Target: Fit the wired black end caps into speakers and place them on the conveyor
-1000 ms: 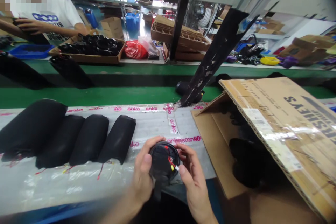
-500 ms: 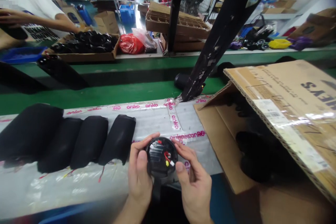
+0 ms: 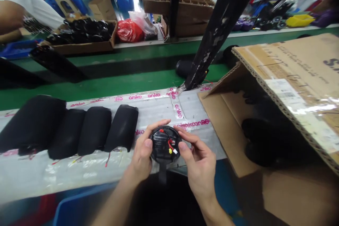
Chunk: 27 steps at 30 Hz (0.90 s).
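Between my hands is a round black housing (image 3: pixel 161 150), its open end facing me. Inside it, red wires end in small yellow and white connectors, and another red connector lies near the top. My left hand (image 3: pixel 143 152) grips its left rim, with the thumb in front. On the right side my right hand (image 3: pixel 200 160) holds it between thumb and fingers. A short black strap (image 3: pixel 162 173) hangs below the housing. To the left, several black cylinders (image 3: pixel 122 127) lie on the wrapped bench top (image 3: pixel 156 107), with thin wires showing at their near ends.
An open cardboard box (image 3: pixel 299 70) with black parts inside stands at right. A dark slanted post (image 3: pixel 212 39) rises behind the bench, beside a green conveyor belt (image 3: pixel 127 81). A blue bin (image 3: pixel 76 204) sits below the bench. Across the belt, a co-worker's white sleeve (image 3: pixel 29 0) shows near a parts tray (image 3: pixel 87 47).
The housing is tilted so more of its inside faces me, with both hands still on it. The view has shifted downward, and the co-worker's arm has moved.
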Tool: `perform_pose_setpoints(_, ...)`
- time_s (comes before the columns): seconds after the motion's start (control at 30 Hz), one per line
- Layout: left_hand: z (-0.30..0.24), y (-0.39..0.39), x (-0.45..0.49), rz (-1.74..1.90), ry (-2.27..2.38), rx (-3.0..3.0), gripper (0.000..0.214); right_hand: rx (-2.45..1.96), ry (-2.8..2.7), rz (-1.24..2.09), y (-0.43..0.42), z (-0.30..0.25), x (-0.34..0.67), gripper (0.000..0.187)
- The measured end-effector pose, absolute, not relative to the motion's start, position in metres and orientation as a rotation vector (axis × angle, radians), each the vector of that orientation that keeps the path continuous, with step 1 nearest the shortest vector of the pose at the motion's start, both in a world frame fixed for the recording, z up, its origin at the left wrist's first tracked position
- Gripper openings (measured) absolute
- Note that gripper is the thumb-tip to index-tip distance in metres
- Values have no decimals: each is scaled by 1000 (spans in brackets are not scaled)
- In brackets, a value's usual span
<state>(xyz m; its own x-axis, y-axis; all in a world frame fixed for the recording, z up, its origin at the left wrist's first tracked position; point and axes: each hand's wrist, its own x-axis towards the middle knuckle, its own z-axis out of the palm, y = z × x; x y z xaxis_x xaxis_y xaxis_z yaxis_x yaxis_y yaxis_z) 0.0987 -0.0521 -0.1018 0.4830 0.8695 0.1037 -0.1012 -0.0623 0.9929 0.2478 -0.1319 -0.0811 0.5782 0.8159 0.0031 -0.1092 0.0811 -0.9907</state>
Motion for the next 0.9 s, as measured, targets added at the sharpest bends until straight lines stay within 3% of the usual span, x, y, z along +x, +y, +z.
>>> perform_pose_setpoints(0.23, -80, -61, 60, 706, 809, 1749, 61, -1356, -791, 804, -132, -77, 256, 20)
perform_pose_setpoints(0.4, -86, -47, 49, 697, 765, 2014, 95, -1383, -803, 750, -133, -80, 254, 19)
perform_pose_setpoints(0.5, -90, -31, 47, 824, 741, 2129, 101, -1367, -776, 737, -131, -79, 254, 18)
perform_pose_setpoints(0.67, -82, -33, 55, 759, 696, 1920, 96, -1357, -750, 745, -129, -75, 251, 16)
perform_pose_setpoints(0.8, -85, -53, 86, 897, 768, 1473, 59, -1369, -762, 713, -133, -74, 245, 16)
perform_pose_setpoints(0.9, -92, -64, 108, 1030, 851, 1271, 49, -1377, -776, 679, -135, -76, 243, 18)
